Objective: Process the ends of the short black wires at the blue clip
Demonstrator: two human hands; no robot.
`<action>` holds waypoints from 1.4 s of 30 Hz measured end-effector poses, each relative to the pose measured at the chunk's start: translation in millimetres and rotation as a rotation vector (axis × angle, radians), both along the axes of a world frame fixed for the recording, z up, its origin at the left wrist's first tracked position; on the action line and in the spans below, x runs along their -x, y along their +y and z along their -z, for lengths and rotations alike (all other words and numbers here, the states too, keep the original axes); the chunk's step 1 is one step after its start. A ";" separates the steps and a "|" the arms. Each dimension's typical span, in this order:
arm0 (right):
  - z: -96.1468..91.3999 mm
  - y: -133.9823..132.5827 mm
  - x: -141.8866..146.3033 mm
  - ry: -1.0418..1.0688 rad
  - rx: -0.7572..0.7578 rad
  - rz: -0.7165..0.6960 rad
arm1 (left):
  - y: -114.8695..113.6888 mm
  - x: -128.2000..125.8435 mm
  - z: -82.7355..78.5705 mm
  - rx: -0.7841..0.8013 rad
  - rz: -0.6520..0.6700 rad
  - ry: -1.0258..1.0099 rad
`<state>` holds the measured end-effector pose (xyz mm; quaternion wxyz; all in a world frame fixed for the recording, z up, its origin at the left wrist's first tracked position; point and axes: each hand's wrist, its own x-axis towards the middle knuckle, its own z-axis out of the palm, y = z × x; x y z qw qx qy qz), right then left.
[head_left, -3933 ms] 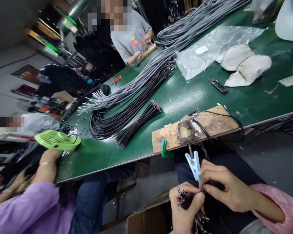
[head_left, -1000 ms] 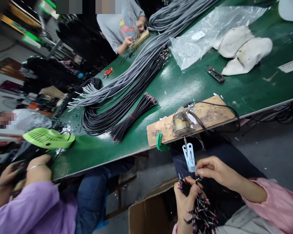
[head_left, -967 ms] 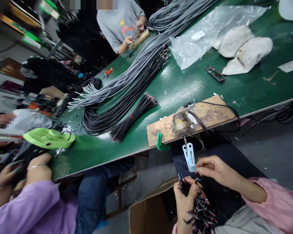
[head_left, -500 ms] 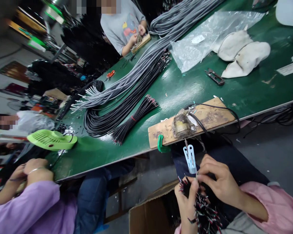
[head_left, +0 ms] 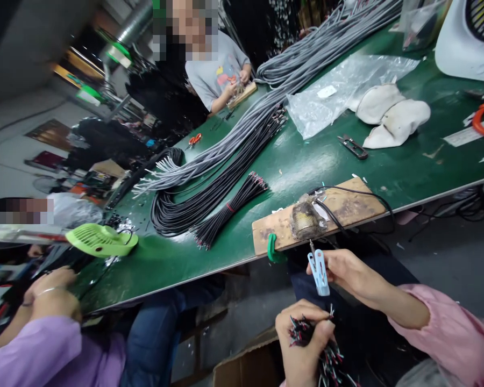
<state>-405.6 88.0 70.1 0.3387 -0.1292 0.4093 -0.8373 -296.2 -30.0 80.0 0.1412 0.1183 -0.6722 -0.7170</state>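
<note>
My left hand [head_left: 302, 336] is closed round a bundle of thin black cables [head_left: 333, 357] with stripped red, white and black wire ends. One pale wire end sticks up above the left thumb. Just above it, the fingers of my right hand [head_left: 339, 269] are closed about the upper arms of a light blue clothespin [head_left: 321, 285]. Part of those fingers is behind the clothespin, and a fingertip shows on its left. A thin metal tip [head_left: 312, 246] rises from the clothespin toward a grimy, wrapped lump [head_left: 306, 219] on a wooden board [head_left: 357, 204].
A green clamp [head_left: 271, 248] grips the board at the edge of the green table [head_left: 226, 236]. Black cables [head_left: 213, 215], grey cables [head_left: 226, 145], snips [head_left: 353, 147] and white gloves [head_left: 391, 115] lie there. A cardboard box [head_left: 246, 365] stands below. Co-workers sit left and opposite.
My right hand has moved up from the wire ends beside my left thumb to the clothespin. My left hand keeps the bundle. The camera view has shifted slightly.
</note>
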 end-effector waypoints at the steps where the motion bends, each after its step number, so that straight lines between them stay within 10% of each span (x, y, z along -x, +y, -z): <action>1: -4.4 -2.2 2.5 -0.009 0.009 -0.007 | -0.9 1.4 -2.1 0.019 -0.010 0.022; 21: 10.1 -6.6 -3.0 -0.324 0.280 -0.049 | 3.4 17.9 -4.4 0.035 -0.105 -0.050; 28: 30.9 18.8 -3.8 0.027 -0.098 -0.034 | 8.6 -1.6 4.5 -0.071 -0.112 -0.241; 38: 3.9 21.9 -9.1 0.661 -0.476 -0.122 | 21.5 -6.6 40.2 -0.182 -0.031 -0.428; 42: 18.9 28.6 -15.4 0.608 -0.471 -0.072 | 20.8 -28.5 56.6 -0.265 -0.401 -0.515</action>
